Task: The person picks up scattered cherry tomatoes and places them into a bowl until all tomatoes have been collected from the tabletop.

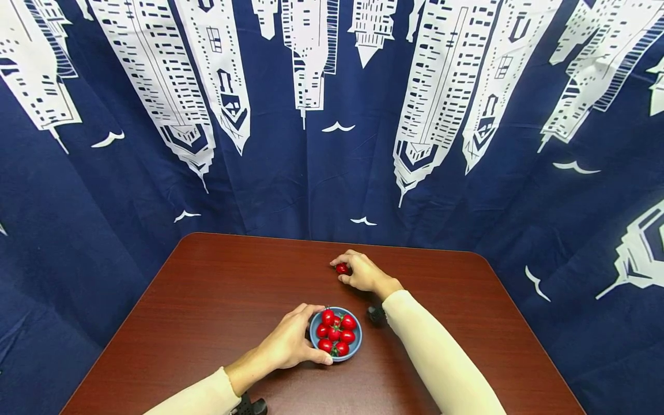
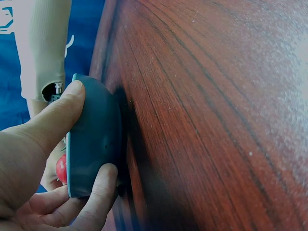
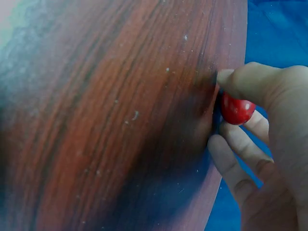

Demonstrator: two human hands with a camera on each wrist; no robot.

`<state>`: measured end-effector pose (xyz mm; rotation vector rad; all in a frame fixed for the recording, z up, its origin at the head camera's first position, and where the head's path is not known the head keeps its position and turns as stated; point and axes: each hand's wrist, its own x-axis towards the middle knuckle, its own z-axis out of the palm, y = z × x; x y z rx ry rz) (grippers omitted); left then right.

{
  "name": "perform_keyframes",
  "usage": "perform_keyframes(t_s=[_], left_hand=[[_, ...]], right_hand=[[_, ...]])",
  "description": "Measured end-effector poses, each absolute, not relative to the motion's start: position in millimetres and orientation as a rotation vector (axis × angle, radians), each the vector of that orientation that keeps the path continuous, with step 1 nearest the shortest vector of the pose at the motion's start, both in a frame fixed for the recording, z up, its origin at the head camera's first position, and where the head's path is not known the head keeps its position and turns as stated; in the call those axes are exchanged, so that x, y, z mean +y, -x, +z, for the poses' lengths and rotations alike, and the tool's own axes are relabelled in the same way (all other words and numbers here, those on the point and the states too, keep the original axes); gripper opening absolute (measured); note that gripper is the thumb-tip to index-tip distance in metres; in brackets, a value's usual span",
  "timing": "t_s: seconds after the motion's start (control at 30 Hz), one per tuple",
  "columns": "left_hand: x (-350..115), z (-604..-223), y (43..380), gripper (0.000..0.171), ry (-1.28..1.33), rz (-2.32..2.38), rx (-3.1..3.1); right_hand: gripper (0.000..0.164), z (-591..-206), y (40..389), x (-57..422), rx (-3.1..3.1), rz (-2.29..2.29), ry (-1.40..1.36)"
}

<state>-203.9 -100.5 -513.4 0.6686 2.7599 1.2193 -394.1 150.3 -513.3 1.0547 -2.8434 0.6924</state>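
Several red cherry tomatoes (image 1: 334, 333), some with green stems, lie in a small blue bowl (image 1: 358, 344) on the table. My left hand (image 1: 290, 340) grips the bowl from its left side, thumb at the near rim and fingers round the far side. In the left wrist view the thumb (image 2: 72, 91) lies on the bowl's rim. Farther back, my right hand (image 1: 363, 273) holds a single cherry tomato (image 1: 342, 268) low at the tabletop. The right wrist view shows this tomato (image 3: 237, 109) between the thumb (image 3: 240, 82) and the fingers (image 3: 231, 159).
The reddish-brown wooden table (image 1: 223, 288) has rounded far corners. Behind it and at its sides hangs a dark blue curtain (image 1: 280, 190) with white building and bird prints. A dark wrist camera (image 1: 376, 314) sits under the right forearm.
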Motion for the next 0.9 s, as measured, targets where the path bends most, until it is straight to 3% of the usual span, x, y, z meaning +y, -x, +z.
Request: perform_keyframes(t_s=[0.9], left_hand=[[-101.5,-514.6,205.9,0.104,-0.633,1.251,2.706]], right_hand=[[0.031,-510.9,384.5,154.4,-2.753,0.758,-1.087]])
